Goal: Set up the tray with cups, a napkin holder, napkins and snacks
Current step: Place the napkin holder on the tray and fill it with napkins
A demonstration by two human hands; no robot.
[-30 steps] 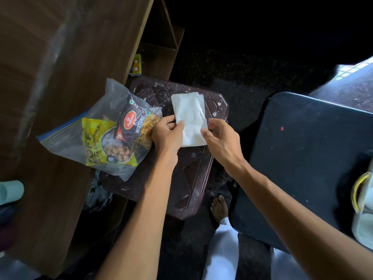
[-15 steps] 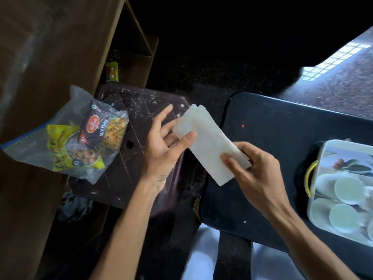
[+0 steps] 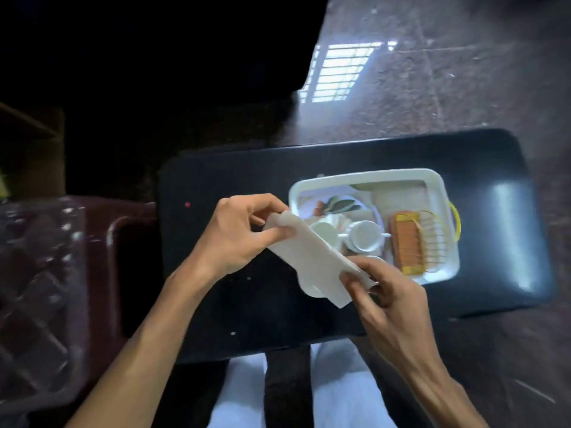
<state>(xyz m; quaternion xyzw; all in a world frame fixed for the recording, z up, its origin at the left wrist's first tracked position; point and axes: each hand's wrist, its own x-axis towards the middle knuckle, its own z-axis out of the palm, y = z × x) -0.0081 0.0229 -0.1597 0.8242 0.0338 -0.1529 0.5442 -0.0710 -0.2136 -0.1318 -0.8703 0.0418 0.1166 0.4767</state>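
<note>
I hold the napkins [image 3: 312, 261] in both hands above the black table [image 3: 231, 180].
My left hand [image 3: 234, 239] pinches the upper end, my right hand [image 3: 386, 291] the lower; the white tray [image 3: 364, 177] just beyond carries cups [image 3: 366, 236] and a wire napkin holder [image 3: 417, 242].

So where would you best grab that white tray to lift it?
Probably by the yellow loop handle at the tray's right end, coming from that side: it juts out past the rim, clear of the cups. The left end is hidden behind the napkins.
</note>
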